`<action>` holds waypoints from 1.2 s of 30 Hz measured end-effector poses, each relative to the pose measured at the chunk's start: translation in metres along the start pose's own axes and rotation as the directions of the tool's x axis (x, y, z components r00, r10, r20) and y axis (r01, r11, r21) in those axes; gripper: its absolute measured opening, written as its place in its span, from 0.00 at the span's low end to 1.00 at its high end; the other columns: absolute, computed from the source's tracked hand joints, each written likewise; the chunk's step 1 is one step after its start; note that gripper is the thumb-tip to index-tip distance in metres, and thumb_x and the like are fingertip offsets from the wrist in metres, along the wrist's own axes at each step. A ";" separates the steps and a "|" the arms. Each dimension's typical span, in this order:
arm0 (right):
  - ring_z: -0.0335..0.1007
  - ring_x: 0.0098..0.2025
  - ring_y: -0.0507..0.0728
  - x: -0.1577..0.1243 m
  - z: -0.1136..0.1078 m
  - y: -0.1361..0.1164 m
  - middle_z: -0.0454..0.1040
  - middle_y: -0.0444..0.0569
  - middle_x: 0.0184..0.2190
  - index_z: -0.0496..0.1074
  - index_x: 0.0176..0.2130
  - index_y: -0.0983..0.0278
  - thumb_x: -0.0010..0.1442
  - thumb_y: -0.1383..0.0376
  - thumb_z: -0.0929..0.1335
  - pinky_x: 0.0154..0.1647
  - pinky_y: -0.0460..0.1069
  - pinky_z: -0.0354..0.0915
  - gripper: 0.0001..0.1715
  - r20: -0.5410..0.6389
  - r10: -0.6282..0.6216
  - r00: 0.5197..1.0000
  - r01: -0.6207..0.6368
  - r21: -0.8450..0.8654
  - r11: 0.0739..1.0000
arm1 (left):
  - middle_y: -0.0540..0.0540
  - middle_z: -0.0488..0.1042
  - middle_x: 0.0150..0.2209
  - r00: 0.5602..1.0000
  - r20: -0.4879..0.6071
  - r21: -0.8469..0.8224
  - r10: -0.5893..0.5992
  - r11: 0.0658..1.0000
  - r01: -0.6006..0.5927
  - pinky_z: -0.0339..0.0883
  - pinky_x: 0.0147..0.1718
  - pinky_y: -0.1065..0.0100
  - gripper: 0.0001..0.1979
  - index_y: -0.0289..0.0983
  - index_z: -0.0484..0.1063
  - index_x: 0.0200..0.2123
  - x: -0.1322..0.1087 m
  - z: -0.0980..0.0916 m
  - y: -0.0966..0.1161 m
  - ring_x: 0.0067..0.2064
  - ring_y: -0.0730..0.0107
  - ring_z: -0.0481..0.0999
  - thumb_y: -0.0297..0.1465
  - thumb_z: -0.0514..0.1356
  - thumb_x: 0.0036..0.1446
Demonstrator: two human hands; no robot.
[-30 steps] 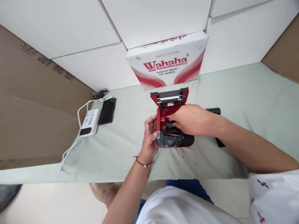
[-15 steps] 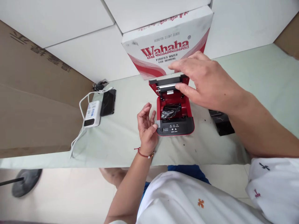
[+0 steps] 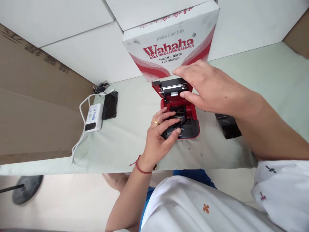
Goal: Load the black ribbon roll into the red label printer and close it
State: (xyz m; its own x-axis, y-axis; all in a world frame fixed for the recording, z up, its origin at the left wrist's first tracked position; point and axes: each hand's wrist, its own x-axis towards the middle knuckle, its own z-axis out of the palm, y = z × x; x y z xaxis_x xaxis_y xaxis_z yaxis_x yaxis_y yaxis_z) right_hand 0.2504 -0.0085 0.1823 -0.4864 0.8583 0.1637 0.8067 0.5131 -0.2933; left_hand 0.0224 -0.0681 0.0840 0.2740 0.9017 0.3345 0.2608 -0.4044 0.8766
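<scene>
A small red and black label printer (image 3: 193,129) rests on the cloth-covered table with its lid (image 3: 169,82) raised, showing a roller inside. My right hand (image 3: 205,83) grips the lid's right side, thumb on the inner face and fingers over the top edge. Inside the red compartment lies a crinkled black plastic packet (image 3: 180,111), partly covered by my left hand (image 3: 161,130). Fingers and thumb of that hand close on the packet's near edge, above the printer's front panel. What the packet contains is hidden.
Behind the printer stands a white and red Wahaha water carton (image 3: 169,51). Left are a white power bank (image 3: 94,117) with a cable, a black phone (image 3: 110,105) and a large cardboard box (image 3: 36,106). A glossy black object (image 3: 228,125) lies by my right forearm.
My left hand has moved from the printer's left front corner into the compartment and onto the black packet. My right hand stays at the lid.
</scene>
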 end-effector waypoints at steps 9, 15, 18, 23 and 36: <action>0.70 0.62 0.67 0.001 0.003 0.003 0.79 0.50 0.58 0.75 0.62 0.59 0.70 0.64 0.65 0.61 0.60 0.64 0.24 0.038 -0.059 0.998 0.058 0.015 0.998 | 0.49 0.86 0.47 0.981 -0.031 0.333 0.190 0.928 -0.169 0.52 0.72 0.31 0.10 0.51 0.84 0.46 -0.021 0.003 0.010 0.64 0.47 0.76 0.29 0.68 0.65; 0.76 0.52 0.63 -0.006 -0.005 -0.001 0.82 0.51 0.48 0.75 0.61 0.59 0.70 0.64 0.64 0.48 0.54 0.65 0.23 0.037 -0.022 0.999 0.024 -0.057 0.998 | 0.49 0.85 0.47 0.953 -0.018 0.409 0.303 0.872 -0.269 0.60 0.70 0.39 0.17 0.50 0.80 0.52 -0.039 0.005 0.028 0.55 0.52 0.82 0.25 0.67 0.64; 0.76 0.42 0.60 -0.011 -0.010 -0.007 0.82 0.51 0.40 0.77 0.56 0.61 0.73 0.61 0.62 0.40 0.51 0.61 0.19 0.067 -0.017 0.998 0.026 -0.135 0.991 | 0.46 0.85 0.46 0.939 0.009 0.425 0.344 0.849 -0.315 0.78 0.55 0.50 0.18 0.45 0.80 0.52 -0.052 0.008 0.040 0.50 0.55 0.84 0.22 0.67 0.62; 0.69 0.29 0.56 -0.018 -0.014 -0.021 0.78 0.50 0.29 0.78 0.46 0.65 0.73 0.63 0.61 0.31 0.51 0.51 0.17 0.238 -0.087 0.967 0.161 -0.310 0.937 | 0.41 0.85 0.45 0.922 0.065 0.462 0.382 0.807 -0.367 0.82 0.49 0.55 0.15 0.37 0.78 0.49 -0.062 0.014 0.048 0.50 0.57 0.84 0.17 0.66 0.61; 0.69 0.29 0.57 -0.013 -0.006 -0.022 0.77 0.50 0.25 0.78 0.37 0.64 0.66 0.67 0.69 0.34 0.53 0.53 0.07 0.498 -0.169 0.851 0.306 -0.206 0.930 | 0.43 0.82 0.59 0.953 -0.254 0.277 0.163 0.957 -0.090 0.66 0.69 0.49 0.17 0.43 0.76 0.61 -0.032 -0.011 0.020 0.63 0.58 0.79 0.33 0.53 0.77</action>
State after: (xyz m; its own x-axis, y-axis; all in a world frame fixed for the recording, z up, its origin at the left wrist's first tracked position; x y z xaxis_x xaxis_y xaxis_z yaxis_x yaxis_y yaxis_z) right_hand 0.2412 -0.0305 0.1923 -0.7172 0.6382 -0.2798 0.6706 0.7413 -0.0281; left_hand 0.0089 -0.1038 0.0947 0.0689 0.8325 0.5498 0.4812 -0.5105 0.7127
